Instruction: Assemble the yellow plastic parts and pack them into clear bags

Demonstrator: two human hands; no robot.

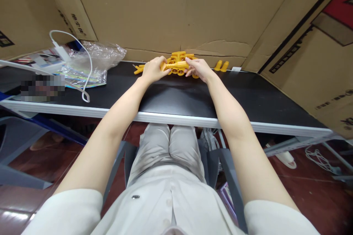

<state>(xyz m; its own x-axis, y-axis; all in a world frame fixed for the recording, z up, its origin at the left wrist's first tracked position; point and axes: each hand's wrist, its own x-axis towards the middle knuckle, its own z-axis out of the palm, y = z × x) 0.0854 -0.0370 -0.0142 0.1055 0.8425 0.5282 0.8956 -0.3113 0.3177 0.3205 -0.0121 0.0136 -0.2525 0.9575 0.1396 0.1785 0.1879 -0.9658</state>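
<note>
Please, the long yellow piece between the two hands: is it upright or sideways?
Sideways. The long yellow piece runs nearly level across the view, from the left hand to the right hand.

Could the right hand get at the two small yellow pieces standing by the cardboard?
Probably yes: the two small yellow pieces stand near the right hand, with nothing visible blocking the way. It does look occupied, though, holding a yellow part together with the left hand.
</note>
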